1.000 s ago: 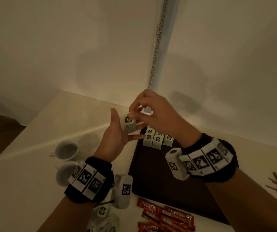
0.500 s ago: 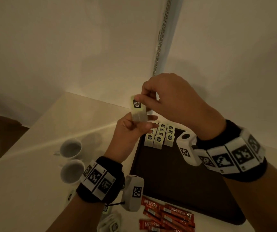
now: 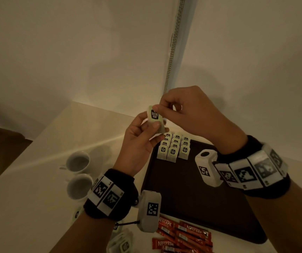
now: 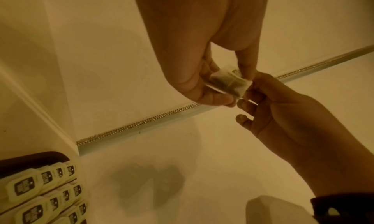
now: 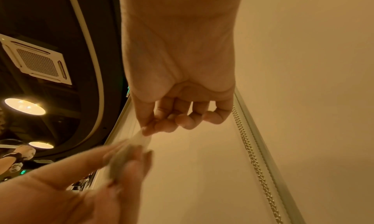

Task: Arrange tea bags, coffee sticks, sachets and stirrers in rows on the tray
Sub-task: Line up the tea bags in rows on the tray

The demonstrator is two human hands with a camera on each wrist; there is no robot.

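— Where was the tea bag (image 3: pixel 155 119)?
— Mid-frame, above the tray (image 3: pixel 192 198). Your left grip (image 3: pixel 139 137) pinched its lower end; your right grip (image 3: pixel 188 110) pinched its top corner.

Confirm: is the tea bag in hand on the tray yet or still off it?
Off it. The tea bag is held in the air above the tray, pinched by the left hand and the right hand.

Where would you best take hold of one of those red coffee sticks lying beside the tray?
Probably across the narrow middle of the top coffee stick, pinched by its long edges from above. The sticks lie flat and overlapping on the table, so the thin ends give less hold.
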